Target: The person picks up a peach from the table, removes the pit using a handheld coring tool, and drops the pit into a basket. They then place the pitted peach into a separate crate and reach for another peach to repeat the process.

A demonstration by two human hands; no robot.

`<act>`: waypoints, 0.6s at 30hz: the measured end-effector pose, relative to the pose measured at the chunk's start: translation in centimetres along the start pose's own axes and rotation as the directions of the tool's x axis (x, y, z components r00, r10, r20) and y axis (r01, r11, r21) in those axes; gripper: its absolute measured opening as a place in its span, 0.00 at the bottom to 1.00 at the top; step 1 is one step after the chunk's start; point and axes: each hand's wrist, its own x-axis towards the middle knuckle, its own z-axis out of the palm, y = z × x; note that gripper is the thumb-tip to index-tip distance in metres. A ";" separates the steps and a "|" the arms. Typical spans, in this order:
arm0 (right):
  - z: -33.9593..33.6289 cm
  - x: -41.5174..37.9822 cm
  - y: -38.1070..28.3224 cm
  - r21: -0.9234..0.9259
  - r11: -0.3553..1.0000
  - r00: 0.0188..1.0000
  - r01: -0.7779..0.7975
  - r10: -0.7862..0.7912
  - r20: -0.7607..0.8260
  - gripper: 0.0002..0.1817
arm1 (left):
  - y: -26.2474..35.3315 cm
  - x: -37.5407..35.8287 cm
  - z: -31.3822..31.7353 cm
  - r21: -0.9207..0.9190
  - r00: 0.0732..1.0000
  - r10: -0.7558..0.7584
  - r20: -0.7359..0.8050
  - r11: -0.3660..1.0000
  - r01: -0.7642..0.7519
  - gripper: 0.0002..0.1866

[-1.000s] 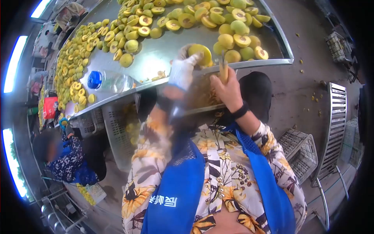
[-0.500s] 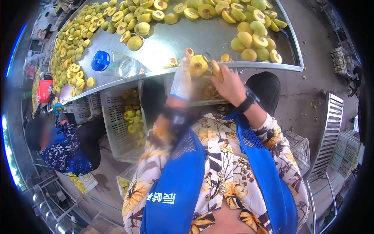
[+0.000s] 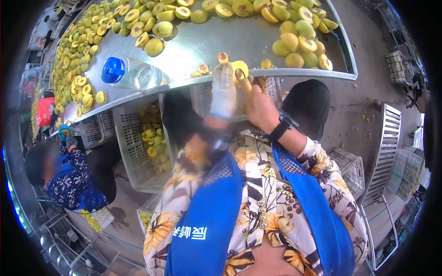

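Observation:
My left hand [image 3: 223,94], in a whitish glove, is closed on a yellow peach half [image 3: 241,67] at the near edge of the metal table [image 3: 193,48]. My bare right hand [image 3: 263,110] grips a pitting tool [image 3: 245,84] with a light-coloured handle and a looped metal end. That loop is against the peach half, in front of part of it. A small reddish-brown piece of fruit [image 3: 223,57] shows just above my gloved fingertips. More scraps of fruit [image 3: 203,69] lie at the table edge to the left.
Many peach halves [image 3: 138,28] cover the table's far and left parts. A blue-capped water bottle [image 3: 133,73] lies on it. Below stands a crate [image 3: 131,156] holding peach pieces. A co-worker [image 3: 73,170] sits at the left. A slatted metal rack [image 3: 382,152] is at the right.
The peach half has turned from facing me to a tilted position. The tool's loop has shifted left onto it, and my right hand has moved slightly left and down.

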 end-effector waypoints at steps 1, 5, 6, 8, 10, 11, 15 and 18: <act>0.1 -0.1 0.0 0.004 1.000 1.000 0.010 -0.010 0.004 0.14 | -0.2 0.1 -0.1 0.038 1.000 0.032 -0.002 0.999 -0.031 0.19; -0.3 0.2 0.3 -0.010 1.000 0.993 0.013 -0.012 0.116 0.12 | -0.5 1.6 -2.0 -0.042 0.988 -0.126 0.088 0.991 0.130 0.15; 0.2 0.4 1.1 -0.016 1.000 0.991 0.000 0.002 0.136 0.12 | 0.3 1.7 -2.2 -0.070 0.970 -0.197 0.145 0.976 0.208 0.13; 0.8 0.7 1.7 -0.055 0.998 0.988 -0.018 0.026 0.151 0.12 | 1.1 2.1 -2.0 -0.293 0.928 -0.359 0.105 0.880 0.373 0.13; 1.0 1.2 1.6 -0.120 0.992 0.991 -0.030 0.045 0.130 0.13 | 1.0 2.1 -1.5 -0.341 0.949 -0.314 0.038 0.888 0.308 0.15; 1.2 1.1 1.5 -0.090 0.995 0.996 -0.037 0.044 0.074 0.13 | 0.6 2.0 -1.1 -0.338 0.967 -0.256 0.003 0.909 0.242 0.16; 1.8 0.5 1.2 -0.009 0.999 0.997 -0.042 0.041 -0.060 0.14 | 0.4 0.9 0.2 -0.389 0.984 -0.172 -0.043 0.910 0.142 0.19; 1.5 0.2 1.3 0.016 0.998 0.994 -0.064 0.065 -0.087 0.14 | -1.4 1.3 -0.1 -0.339 0.998 -0.056 -0.004 0.939 0.051 0.20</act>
